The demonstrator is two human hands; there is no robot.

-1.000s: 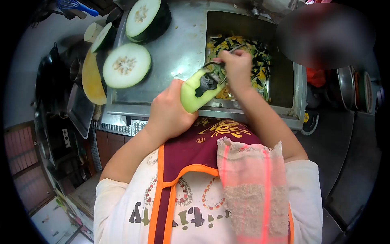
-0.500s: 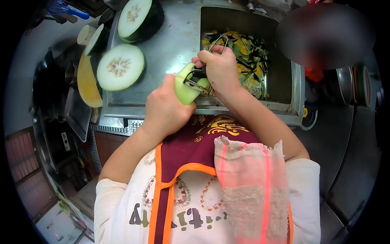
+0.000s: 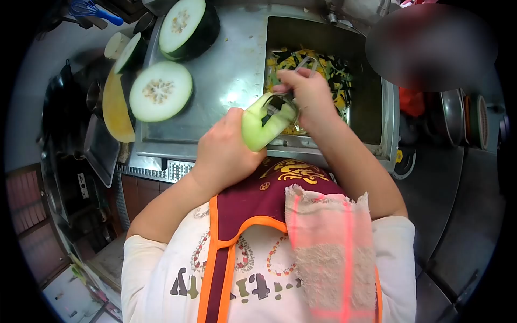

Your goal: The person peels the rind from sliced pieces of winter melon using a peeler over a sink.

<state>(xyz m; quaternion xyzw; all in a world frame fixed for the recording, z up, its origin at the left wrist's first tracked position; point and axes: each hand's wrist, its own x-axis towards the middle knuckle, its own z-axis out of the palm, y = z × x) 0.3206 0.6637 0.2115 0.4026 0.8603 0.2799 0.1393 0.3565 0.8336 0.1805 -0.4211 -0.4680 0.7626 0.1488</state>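
My left hand (image 3: pixel 226 141) is wrapped round a pale green piece of winter melon (image 3: pixel 255 128), held tilted at the near edge of the metal sink (image 3: pixel 370 102). My right hand (image 3: pixel 315 99) is closed round a metal peeler (image 3: pixel 279 100) with a wire-loop handle. The peeler's head lies against the right side of the melon piece, where a dark strip of skin shows; motion blurs the exact contact. Beneath my right hand, dark green and yellow peelings (image 3: pixel 340 81) cover part of the sink floor.
Left of the sink, a cut winter melon half (image 3: pixel 186 27) and a round melon slice (image 3: pixel 160 91) rest on the steel counter (image 3: pixel 231 59). Beyond the counter's left edge are a yellow curved piece (image 3: pixel 117 110) and a tray (image 3: pixel 101 142). Stacked bowls (image 3: pixel 455 116) stand at the right.
Both hands have shifted slightly right, with the melon piece and peeler. The melon piece has turned, showing more of its pale side and a dark strip.
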